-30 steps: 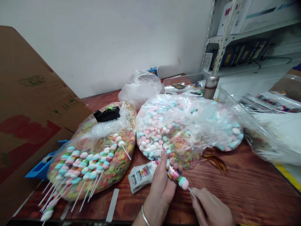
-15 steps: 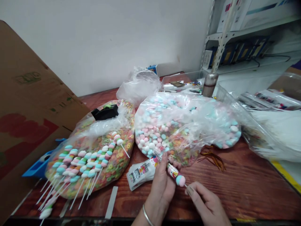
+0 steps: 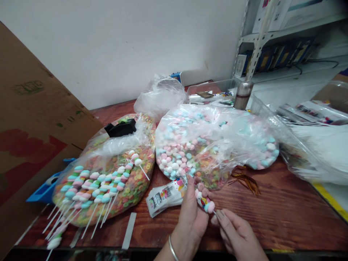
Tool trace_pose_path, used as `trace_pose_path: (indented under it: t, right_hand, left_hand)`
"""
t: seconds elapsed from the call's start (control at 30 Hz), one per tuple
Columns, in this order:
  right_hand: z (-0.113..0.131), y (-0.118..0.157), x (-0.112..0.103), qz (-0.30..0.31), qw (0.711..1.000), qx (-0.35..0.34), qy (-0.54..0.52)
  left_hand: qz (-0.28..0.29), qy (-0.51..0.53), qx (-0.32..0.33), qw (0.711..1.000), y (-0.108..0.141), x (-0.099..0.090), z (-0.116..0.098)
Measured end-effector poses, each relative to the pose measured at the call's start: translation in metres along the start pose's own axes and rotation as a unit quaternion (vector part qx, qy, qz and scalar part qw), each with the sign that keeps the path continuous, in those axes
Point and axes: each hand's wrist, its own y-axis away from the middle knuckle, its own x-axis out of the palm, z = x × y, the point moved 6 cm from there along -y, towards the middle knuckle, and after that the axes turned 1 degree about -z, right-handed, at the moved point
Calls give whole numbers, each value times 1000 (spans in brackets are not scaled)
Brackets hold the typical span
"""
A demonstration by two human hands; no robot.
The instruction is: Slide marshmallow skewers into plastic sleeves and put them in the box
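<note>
Left hand (image 3: 190, 223) grips a marshmallow candy skewer (image 3: 204, 201) while the right hand (image 3: 238, 230) pinches its white stick (image 3: 214, 212), just below a bag of pastel marshmallows (image 3: 212, 141) on a wooden desk (image 3: 288, 206).

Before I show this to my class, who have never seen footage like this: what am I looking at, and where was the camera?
This is one view from a camera worn on a person's head, looking forward and down at their two bare hands; no machine is involved. The left hand holds a white stick threaded with pink and blue candies, and the fingertips of the right hand are close to the stick's end. On the wooden table lie a clear bag of coloured cereal rings with similar candy sticks resting on it, a clear bag of pastel candies, and a stack of printed packets. A cardboard panel stands at the left.
</note>
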Motion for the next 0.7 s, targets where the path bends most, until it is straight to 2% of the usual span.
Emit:
trace_pose_path:
  t: [0.07,0.17,0.27,0.37,0.4,0.43,0.47,0.53,0.57,0.63,0.67,0.7]
  right_hand:
    - [12,5,-7,-41,989,-78,119]
    - [21,15,-13,-88,951,-167,244]
    - [20,19,-16,-107,917,-228,310]
    - [25,23,-14,-109,873,-321,350]
    - [27,24,-14,-107,869,-338,345]
    - [27,23,-13,-98,881,-330,325]
    - [25,20,-14,-84,909,-291,287]
    - [11,13,-10,-10,980,-131,150]
    - [2,12,-4,38,996,-41,65]
    - [-10,15,8,116,987,84,-67]
    - [-12,16,11,129,983,100,-88]
    - [-12,15,9,123,987,85,-67]
  left_hand:
    - [4,10,21,1000,-1,0,-5]
    - [0,19,38,999,-3,0,-11]
    - [-10,10,42,999,-3,0,-13]
    - [-15,2,45,999,-2,1,-13]
    - [-15,3,45,999,-2,2,-13]
    - [-13,6,46,999,-1,2,-14]
    - [-7,7,51,999,0,3,-15]
    - [18,4,70,997,2,7,-18]
    - [32,-2,77,997,3,9,-19]
    - [52,-20,80,995,5,11,-18]
    - [57,-28,80,995,6,12,-18]
    - [57,-36,79,995,6,12,-18]
